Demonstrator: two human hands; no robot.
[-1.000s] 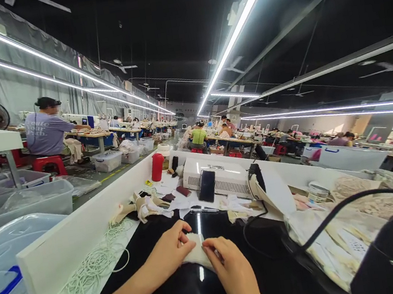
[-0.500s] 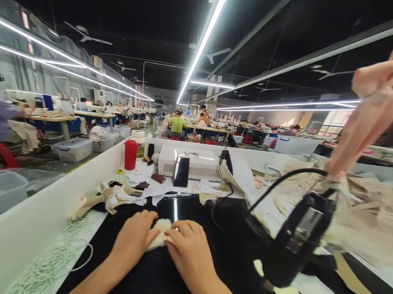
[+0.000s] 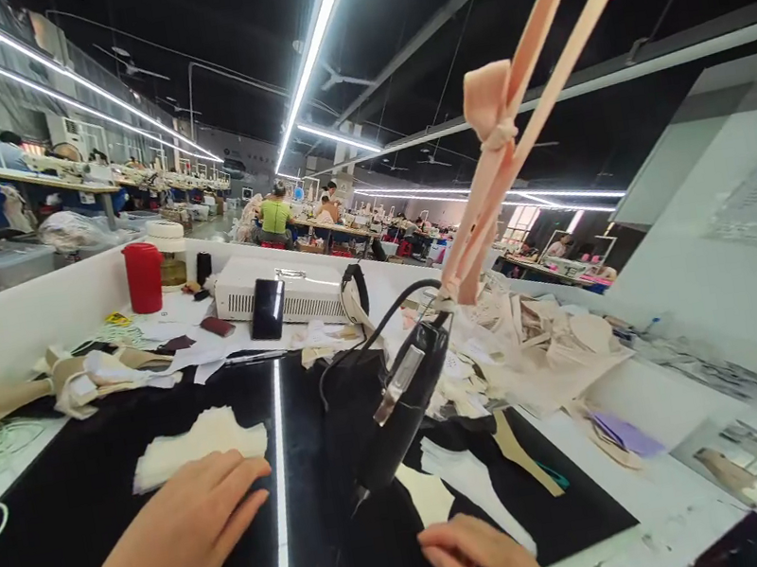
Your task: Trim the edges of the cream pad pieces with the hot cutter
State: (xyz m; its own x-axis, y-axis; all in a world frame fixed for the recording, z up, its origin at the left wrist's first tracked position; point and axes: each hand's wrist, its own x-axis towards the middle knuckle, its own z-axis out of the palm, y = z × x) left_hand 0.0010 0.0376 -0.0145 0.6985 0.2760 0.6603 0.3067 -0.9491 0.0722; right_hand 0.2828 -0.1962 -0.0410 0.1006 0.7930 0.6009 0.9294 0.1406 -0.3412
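Note:
A cream stack of cut fabric pieces [image 3: 195, 444] lies on the black work surface. My left hand [image 3: 189, 515] rests at its near edge, fingers stretched to the right and thumb apart. My right hand [image 3: 495, 562] is lower right, loosely curved, with a gap between thumb and fingers and nothing visible in it. Its fingertips are beside a pale yellow cut piece [image 3: 427, 496]; whether they touch it I cannot tell. A white cut piece [image 3: 474, 484] lies just past that. Between the hands, a black corded hand tool [image 3: 404, 404] hangs tip down from a knotted pink strap [image 3: 477, 181].
Along the back stand a red container [image 3: 145, 280], a phone [image 3: 267, 308] leaning on a white box [image 3: 311, 289], and fabric scraps [image 3: 101, 370]. Beige fabric [image 3: 539, 344] is heaped right. A white rim [image 3: 65, 300] borders the table. Other people work farther off.
The view has swung right. Both hands held the cream stack earlier; now the right hand has left it and moved right, below the hanging tool. My left hand has loosened and lies by the stack.

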